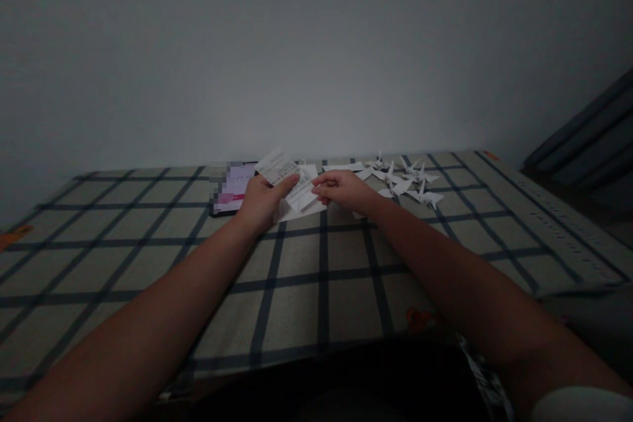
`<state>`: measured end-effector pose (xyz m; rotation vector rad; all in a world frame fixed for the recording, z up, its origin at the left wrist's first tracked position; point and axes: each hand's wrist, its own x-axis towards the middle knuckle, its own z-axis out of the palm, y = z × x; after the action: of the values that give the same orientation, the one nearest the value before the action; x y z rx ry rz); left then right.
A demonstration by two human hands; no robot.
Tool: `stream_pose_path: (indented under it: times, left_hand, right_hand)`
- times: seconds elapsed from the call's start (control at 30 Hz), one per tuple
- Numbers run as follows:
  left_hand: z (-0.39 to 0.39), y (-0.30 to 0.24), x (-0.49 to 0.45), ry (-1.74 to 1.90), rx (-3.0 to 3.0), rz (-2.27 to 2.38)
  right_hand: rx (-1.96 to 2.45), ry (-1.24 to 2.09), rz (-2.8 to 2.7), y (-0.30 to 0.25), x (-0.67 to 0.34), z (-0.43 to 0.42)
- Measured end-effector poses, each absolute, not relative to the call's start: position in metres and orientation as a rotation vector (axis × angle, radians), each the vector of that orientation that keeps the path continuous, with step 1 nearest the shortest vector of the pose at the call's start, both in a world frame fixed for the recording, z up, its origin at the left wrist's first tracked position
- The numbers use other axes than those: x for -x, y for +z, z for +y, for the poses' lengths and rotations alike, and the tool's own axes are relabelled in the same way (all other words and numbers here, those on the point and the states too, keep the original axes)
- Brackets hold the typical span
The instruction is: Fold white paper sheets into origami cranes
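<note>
A printed sheet of paper [281, 168] is held up at a slant between both hands, above the table. My left hand [267, 196] grips its lower left side, with the thumb lying across the print. At the right, my right hand [346, 190] pinches the paper's edge between thumb and fingers. Beneath the sheet lies more white paper [309, 211], partly hidden by it. Several folded white paper cranes [395, 183] stand in a group to the right of my right hand.
A tablet [232, 191] with a lit screen lies left of my left hand. A flat paper piece [343, 167] rests behind my right hand. The checked cloth [321, 297] covers the table, which meets a plain wall [316, 53] at the back. An orange item [17, 236] lies at far left.
</note>
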<state>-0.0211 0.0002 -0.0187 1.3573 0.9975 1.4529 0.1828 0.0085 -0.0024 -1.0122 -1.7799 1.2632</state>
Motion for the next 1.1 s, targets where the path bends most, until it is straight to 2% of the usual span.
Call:
stream_pose_path:
  times: [0.2, 0.5, 0.67, 0.87, 1.1]
  left_hand:
    - [0.001, -0.017, 0.022, 1.400, -1.320, 1.022]
    - [-0.005, -0.021, 0.022, 1.025, -1.512, 1.000]
    - [-0.004, -0.019, 0.019, 1.078, -1.363, 0.954]
    - [-0.005, -0.015, 0.019, 1.182, -1.318, 0.944]
    - [0.000, -0.013, 0.025, 1.130, -1.237, 0.883]
  right_hand:
    - [0.954, 1.271, -1.791, -0.007, -0.183, 0.010]
    - [0.904, 1.247, -1.754, -0.007, -0.183, 0.013]
    - [0.943, 1.206, -1.695, -0.009, -0.183, 0.017]
    - [0.874, 1.324, -1.581, -0.014, -0.184, 0.022]
    - [0.867, 1.145, -1.658, -0.012, -0.184, 0.020]
